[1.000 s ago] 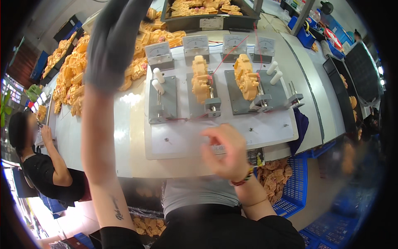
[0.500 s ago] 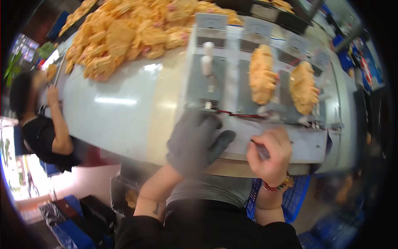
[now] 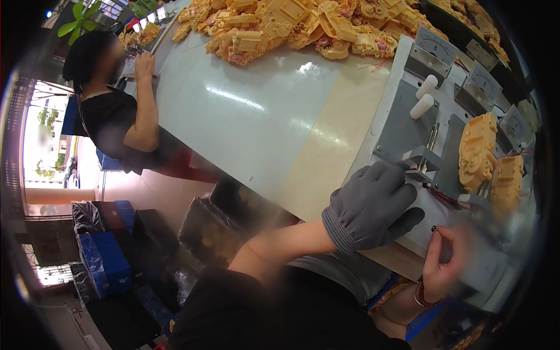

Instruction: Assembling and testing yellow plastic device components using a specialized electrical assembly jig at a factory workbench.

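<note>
Your left hand (image 3: pixel 376 204), in the grey glove, was hanging palm-down just in front of the metal bracket (image 3: pixel 416 156) on the nearest grey plate (image 3: pixel 402 125), fingers half curled and thumb sticking out apart from them. Honestly can't tell if it had anything tucked under there, since the palm was hidden. Your right hand (image 3: pixel 448 259) was bare, with thumb and forefinger pinched together on a tiny dark piece (image 3: pixel 433 228), held near the front edge of the white board (image 3: pixel 382 111), to the right of your glove. Looked a bit blurry round there, so no clue what that bit really was. That nearest plate had two white pegs (image 3: pixel 421 107) on it plus some thin metal rods (image 3: pixel 433 139) running up from the bracket. Over to the right you had one yellow plastic casing (image 3: pixel 477 151) on the next plate and another casing (image 3: pixel 506 179) beyond it, with dial meters (image 3: pixel 434 51) lined up behind. Big pile of yellow parts (image 3: pixel 280 26) sat at the far side of the table (image 3: pixel 233 125), and a co-worker in black (image 3: pixel 116 119) was off to your left.
</note>
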`<state>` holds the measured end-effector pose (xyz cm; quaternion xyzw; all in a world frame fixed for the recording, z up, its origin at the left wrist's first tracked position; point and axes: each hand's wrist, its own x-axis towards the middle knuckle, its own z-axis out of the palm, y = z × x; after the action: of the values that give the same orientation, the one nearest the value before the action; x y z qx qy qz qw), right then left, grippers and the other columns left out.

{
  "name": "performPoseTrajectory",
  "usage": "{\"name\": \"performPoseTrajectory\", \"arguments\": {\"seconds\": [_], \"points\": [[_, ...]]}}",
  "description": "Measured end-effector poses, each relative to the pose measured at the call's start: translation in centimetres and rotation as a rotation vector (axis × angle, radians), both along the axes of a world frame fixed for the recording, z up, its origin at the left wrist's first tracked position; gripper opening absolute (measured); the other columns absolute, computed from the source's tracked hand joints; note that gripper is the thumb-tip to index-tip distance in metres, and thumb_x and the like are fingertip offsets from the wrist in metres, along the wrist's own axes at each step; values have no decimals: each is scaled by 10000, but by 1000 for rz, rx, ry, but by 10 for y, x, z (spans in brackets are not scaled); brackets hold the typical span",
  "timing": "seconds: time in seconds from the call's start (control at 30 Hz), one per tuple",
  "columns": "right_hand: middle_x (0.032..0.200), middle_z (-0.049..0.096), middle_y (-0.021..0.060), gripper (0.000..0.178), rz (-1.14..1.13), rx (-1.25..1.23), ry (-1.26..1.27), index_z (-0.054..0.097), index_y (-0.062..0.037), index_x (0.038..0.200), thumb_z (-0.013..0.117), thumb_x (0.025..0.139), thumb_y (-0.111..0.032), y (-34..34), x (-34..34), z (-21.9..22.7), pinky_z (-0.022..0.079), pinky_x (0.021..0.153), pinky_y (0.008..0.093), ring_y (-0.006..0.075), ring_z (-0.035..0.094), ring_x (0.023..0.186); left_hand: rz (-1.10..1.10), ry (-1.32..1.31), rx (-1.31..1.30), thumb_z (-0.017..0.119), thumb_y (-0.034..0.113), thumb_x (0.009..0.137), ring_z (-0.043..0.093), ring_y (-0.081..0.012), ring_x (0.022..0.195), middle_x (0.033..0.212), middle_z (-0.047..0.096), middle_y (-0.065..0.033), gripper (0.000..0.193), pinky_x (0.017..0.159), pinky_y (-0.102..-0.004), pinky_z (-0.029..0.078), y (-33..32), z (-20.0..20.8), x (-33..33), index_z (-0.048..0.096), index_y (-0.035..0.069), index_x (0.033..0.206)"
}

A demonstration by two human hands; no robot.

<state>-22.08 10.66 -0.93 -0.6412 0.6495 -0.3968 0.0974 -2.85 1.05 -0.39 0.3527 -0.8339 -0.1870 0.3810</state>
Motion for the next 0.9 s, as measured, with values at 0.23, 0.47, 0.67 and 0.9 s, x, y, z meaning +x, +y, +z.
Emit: {"name": "performPoseTrajectory", "arguments": {"seconds": [0.23,0.47,0.67,0.9], "points": [[814,517,123,122,36,44,46,598,-2,859,613,750,49,2,-3,2,420,636,336,272,511,742,21,-1,-13,755,248,687,549,-280,706,800,525,-86,272,622,-366,467,1,-2,-1,594,75,821],[844,527,125,65,-15,45,52,583,12,882,600,820,23,-2,2,4,434,618,310,255,532,771,22,1,-4,756,238,680,555,-273,726,816,526,-90,277,628,-366,466,1,-2,-2,599,71,836],[874,526,122,59,-11,31,53,588,17,894,587,835,21,-5,3,5,455,624,284,233,552,777,36,4,-28,751,236,684,559,-279,739,839,531,-94,274,635,-372,466,2,-3,-1,597,67,836],[863,528,115,68,-11,9,85,593,13,895,592,828,24,-5,4,5,458,623,289,232,555,759,34,-21,-31,747,242,697,567,-285,745,840,543,-103,268,639,-378,470,1,-2,0,604,65,838]]}}
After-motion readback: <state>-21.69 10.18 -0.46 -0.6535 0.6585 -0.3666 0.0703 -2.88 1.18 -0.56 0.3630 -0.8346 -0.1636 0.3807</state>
